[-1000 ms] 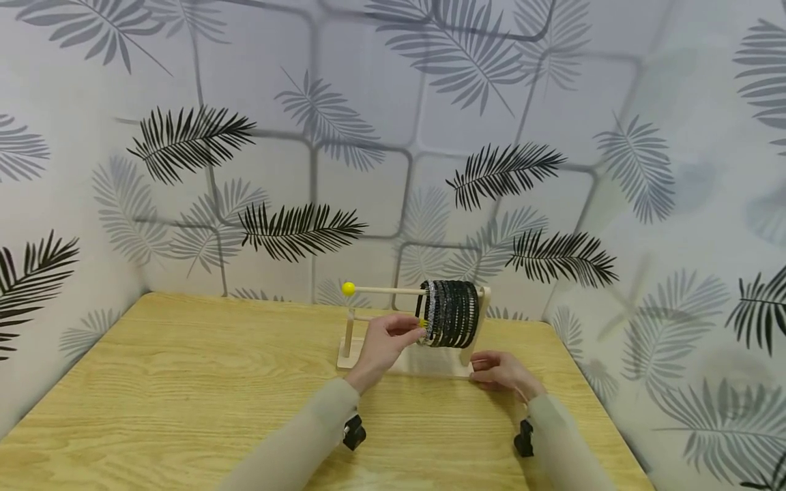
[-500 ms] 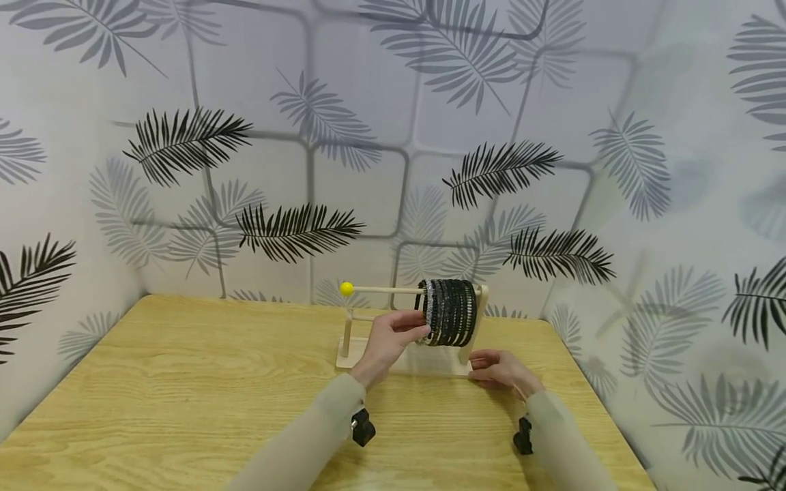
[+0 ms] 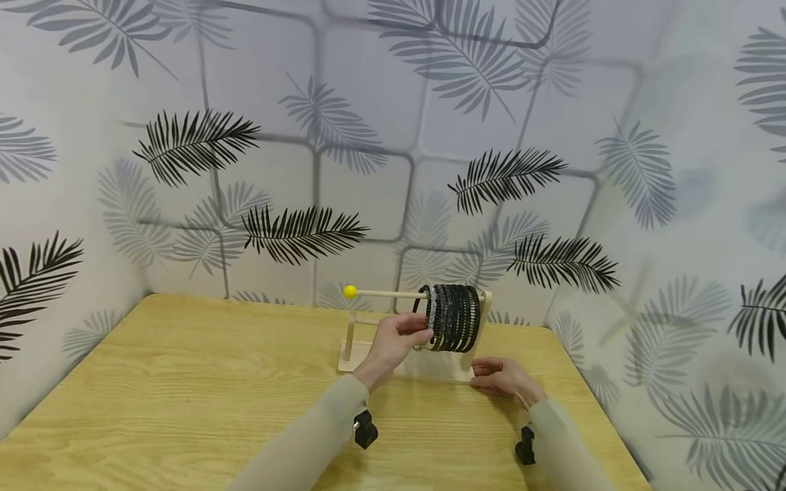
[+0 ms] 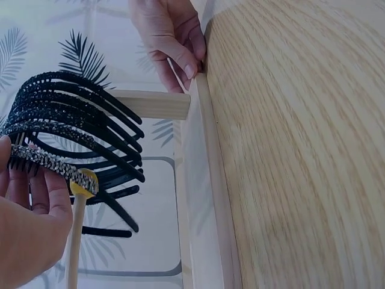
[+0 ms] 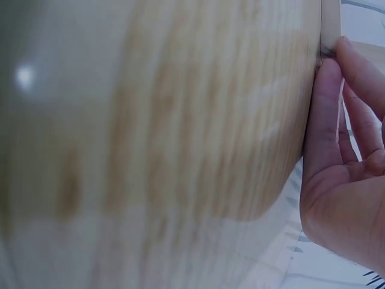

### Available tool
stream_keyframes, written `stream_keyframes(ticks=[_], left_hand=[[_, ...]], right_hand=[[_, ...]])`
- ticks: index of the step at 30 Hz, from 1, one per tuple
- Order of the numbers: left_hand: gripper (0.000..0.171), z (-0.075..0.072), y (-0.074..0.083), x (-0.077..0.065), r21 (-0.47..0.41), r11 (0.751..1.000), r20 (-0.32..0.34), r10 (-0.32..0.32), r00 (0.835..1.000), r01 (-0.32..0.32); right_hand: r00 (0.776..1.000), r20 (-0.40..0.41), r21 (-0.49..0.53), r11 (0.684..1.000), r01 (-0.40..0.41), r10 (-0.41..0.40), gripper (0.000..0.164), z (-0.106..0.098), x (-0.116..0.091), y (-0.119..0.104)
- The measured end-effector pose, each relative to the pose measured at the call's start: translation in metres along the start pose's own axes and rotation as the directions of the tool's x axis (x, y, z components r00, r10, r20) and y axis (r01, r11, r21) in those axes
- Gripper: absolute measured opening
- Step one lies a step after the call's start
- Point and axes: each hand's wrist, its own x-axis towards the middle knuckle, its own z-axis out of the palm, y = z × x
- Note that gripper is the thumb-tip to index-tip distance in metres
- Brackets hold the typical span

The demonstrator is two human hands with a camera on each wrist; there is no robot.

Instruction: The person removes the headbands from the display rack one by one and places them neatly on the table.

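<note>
One slight 3 o'clock slide nearer the black headbands point(image 3: 460, 318): pinching silver-beaded headband point(image 4: 51, 161) with left hand point(image 3: 390, 345), rack base point(image 3: 430, 368) with right hand point(image 3: 505, 379).

Head view forward-down, wrist views close, both showing right hand point(image 4: 168, 37)

Reaches forward with both arms point(image 3: 307, 429), sleeved in a pale colour. Holds the left hand point(image 3: 391, 344) higher, pinching between thumb point(image 3: 419, 337) and bent fingers point(image 4: 57, 191); holds the right hand point(image 3: 506, 379) lower, apart from the left, gripping likewise with bent fingers.
</note>
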Motion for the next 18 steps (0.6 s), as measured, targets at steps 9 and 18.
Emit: stream_keyframes(ticks=[9,18], left_hand=[[0.031,-0.008,0.002,-0.001,-0.065,0.998,0.020,0.012,1.000,-0.010],[0.034,-0.015,0.008,-0.006,-0.082,0.996,0.023,-0.034,0.999,0.035]], right_hand=[[0.999,-0.006,0.000,0.999,0.037,-0.037,0.055,0.003,-0.001,0.001],[0.999,-0.025,-0.020,0.999,0.028,-0.028,0.053,0.004,-0.004,0.000]])
